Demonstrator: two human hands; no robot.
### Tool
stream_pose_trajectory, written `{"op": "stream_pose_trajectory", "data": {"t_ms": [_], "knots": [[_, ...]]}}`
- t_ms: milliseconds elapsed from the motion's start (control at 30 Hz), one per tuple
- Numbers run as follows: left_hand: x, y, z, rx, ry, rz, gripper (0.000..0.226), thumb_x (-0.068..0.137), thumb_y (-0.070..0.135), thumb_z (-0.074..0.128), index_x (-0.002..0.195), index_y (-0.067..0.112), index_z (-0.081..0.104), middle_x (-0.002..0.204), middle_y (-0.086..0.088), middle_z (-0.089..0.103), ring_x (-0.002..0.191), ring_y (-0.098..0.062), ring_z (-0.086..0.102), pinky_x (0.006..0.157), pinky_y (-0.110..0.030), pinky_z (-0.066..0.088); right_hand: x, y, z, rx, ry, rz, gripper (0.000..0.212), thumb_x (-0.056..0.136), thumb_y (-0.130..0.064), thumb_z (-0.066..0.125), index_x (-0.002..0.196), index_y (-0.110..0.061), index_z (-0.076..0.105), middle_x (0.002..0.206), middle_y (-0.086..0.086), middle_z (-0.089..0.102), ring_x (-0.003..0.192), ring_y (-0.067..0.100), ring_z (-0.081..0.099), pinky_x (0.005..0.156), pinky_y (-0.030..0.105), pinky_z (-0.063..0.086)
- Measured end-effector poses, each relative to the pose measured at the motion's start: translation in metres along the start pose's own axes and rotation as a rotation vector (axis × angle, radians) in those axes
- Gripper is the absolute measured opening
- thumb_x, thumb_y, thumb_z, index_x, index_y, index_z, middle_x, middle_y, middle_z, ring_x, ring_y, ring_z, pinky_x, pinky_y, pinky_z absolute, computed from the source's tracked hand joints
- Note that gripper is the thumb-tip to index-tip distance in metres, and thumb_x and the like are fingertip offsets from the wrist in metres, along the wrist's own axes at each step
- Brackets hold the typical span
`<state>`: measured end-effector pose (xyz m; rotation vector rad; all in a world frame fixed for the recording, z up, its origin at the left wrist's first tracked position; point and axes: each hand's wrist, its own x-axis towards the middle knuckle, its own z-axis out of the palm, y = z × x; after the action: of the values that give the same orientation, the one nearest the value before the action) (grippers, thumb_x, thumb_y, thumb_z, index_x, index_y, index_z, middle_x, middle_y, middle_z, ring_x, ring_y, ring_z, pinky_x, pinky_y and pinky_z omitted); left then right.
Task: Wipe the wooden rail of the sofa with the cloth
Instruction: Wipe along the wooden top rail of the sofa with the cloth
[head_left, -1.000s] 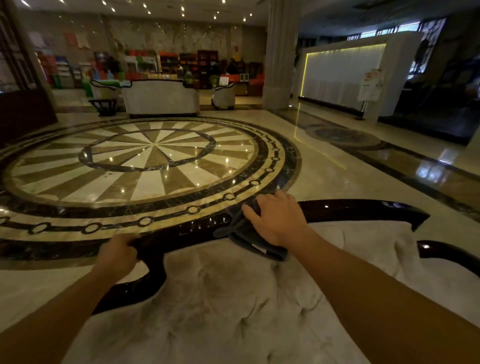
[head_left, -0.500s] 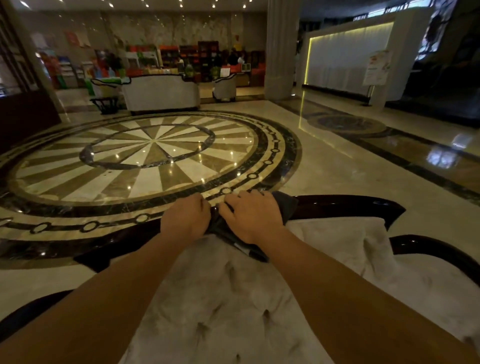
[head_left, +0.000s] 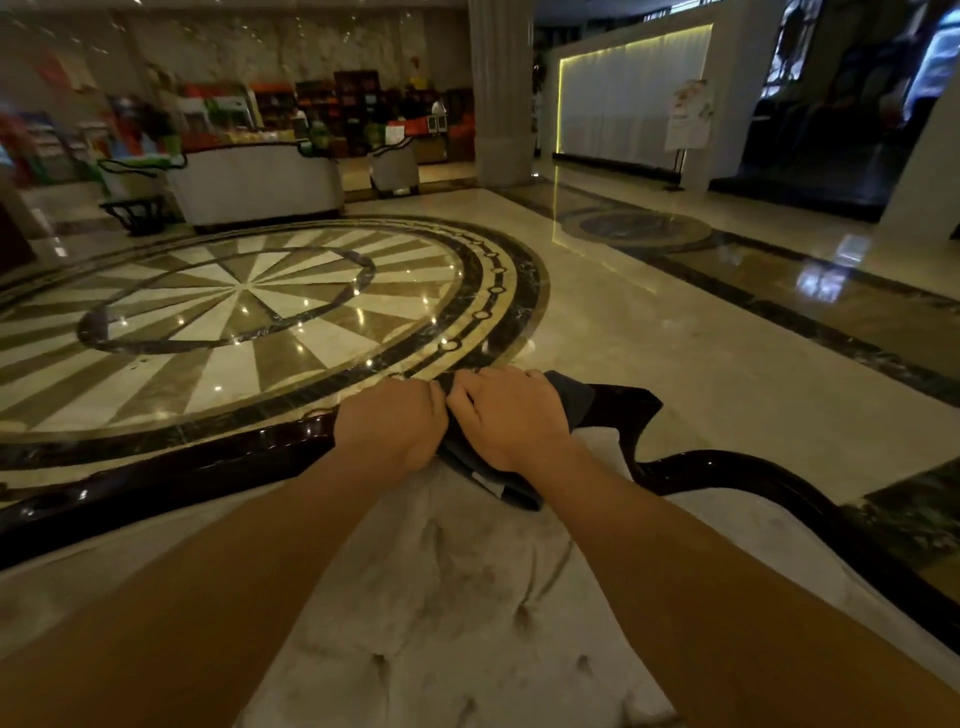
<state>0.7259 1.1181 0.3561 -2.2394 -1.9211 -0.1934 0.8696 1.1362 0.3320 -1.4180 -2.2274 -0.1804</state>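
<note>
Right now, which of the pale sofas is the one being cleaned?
The nearest cream tufted sofa, directly under both hands; the dark cloth lies on its glossy dark wooden rail.

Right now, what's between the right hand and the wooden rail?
In the head view, the dark cloth lies under the right hand, draped over the wooden rail.

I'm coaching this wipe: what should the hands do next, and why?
Probably slide the dark grey cloth leftward along the glossy dark wooden rail. Both the left hand and right hand bunch it at the crest, and a long stretch lies bare to the left.
</note>
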Motion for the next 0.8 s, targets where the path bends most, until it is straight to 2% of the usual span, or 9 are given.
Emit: {"op": "stream_pose_trajectory", "data": {"t_ms": [167,333,467,533,600,633,667,733,800], "knots": [[0.04,0.089,0.009,0.092,-0.076,0.003,0.022,0.099,0.025,0.04,0.108,0.017,0.059,0.112,-0.009,0.066,0.101,-0.029,0.062,0.079,-0.04,0.05,-0.018,0.089,-0.002,0.081,0.07,0.04,0.034,0.098,-0.042,0.028,0.084,-0.024,0.052,0.086,0.004,0.066,0.079,0.028,0.059,0.074,0.041,0.038],[0.07,0.188,0.029,0.171,-0.11,0.093,0.026,0.101,0.029,0.036,0.109,0.016,0.057,0.105,-0.008,0.065,0.096,-0.029,0.063,0.086,-0.046,0.052,-0.052,0.195,0.016,0.342,0.108,0.172,0.033,0.096,-0.043,0.024,0.077,-0.026,0.043,0.072,-0.003,0.052,0.07,0.025,0.054,0.066,0.039,0.037],[0.085,0.232,0.044,0.11,-0.132,0.081,0.04,0.102,0.041,0.025,0.103,0.019,0.059,0.098,-0.008,0.065,0.093,-0.03,0.062,0.091,-0.054,0.048,-0.081,0.208,0.067,0.628,-0.04,0.39,0.031,0.105,-0.025,0.032,0.116,-0.01,0.057,0.106,0.017,0.066,0.094,0.036,0.062,0.083,0.048,0.047],[0.095,0.242,0.053,0.18,-0.195,0.099,0.037,0.101,0.037,0.031,0.1,0.017,0.061,0.097,-0.008,0.065,0.088,-0.029,0.062,0.087,-0.051,0.05,-0.094,0.189,0.087,0.722,0.028,0.403,0.039,0.102,-0.022,0.031,0.102,0.001,0.062,0.091,0.024,0.068,0.081,0.042,0.063,0.07,0.048,0.046],[0.106,0.252,0.059,0.284,-0.249,0.112,0.025,0.095,0.032,0.045,0.101,0.015,0.062,0.093,-0.007,0.063,0.083,-0.026,0.061,0.08,-0.044,0.052,-0.102,0.191,0.096,0.607,0.167,0.323,0.042,0.097,-0.023,0.03,0.077,-0.001,0.06,0.062,0.021,0.061,0.05,0.035,0.053,0.051,0.04,0.039],[0.108,0.257,0.06,0.347,-0.273,0.109,0.023,0.093,0.031,0.05,0.103,0.015,0.062,0.092,-0.007,0.062,0.083,-0.025,0.061,0.078,-0.041,0.051,-0.105,0.2,0.095,0.518,0.138,0.256,0.041,0.098,-0.025,0.031,0.075,-0.004,0.059,0.059,0.017,0.059,0.049,0.031,0.05,0.053,0.041,0.042],[0.109,0.267,0.064,0.43,-0.29,0.124,0.023,0.092,0.03,0.052,0.105,0.015,0.063,0.092,-0.007,0.06,0.086,-0.025,0.061,0.078,-0.039,0.05,-0.111,0.217,0.094,0.392,0.073,0.195,0.041,0.1,-0.029,0.031,0.08,-0.008,0.059,0.064,0.014,0.061,0.056,0.032,0.054,0.064,0.047,0.048],[0.108,0.283,0.075,0.681,-0.28,0.205,0.019,0.093,0.026,0.052,0.105,0.016,0.062,0.09,-0.007,0.057,0.093,-0.026,0.06,0.081,-0.04,0.045,-0.123,0.251,0.091,0.156,-0.095,0.13,0.044,0.101,-0.039,0.027,0.092,-0.015,0.063,0.085,0.01,0.067,0.083,0.033,0.059,0.094,0.052,0.043],[0.104,0.299,0.088,0.856,-0.334,0.28,0.019,0.096,0.027,0.048,0.106,0.017,0.061,0.09,-0.008,0.057,0.101,-0.028,0.056,0.085,-0.042,0.041,-0.132,0.28,0.088,0.031,-0.135,0.112,0.043,0.1,-0.041,0.03,0.098,-0.016,0.064,0.096,0.009,0.068,0.094,0.033,0.056,0.096,0.05,0.039]]}}
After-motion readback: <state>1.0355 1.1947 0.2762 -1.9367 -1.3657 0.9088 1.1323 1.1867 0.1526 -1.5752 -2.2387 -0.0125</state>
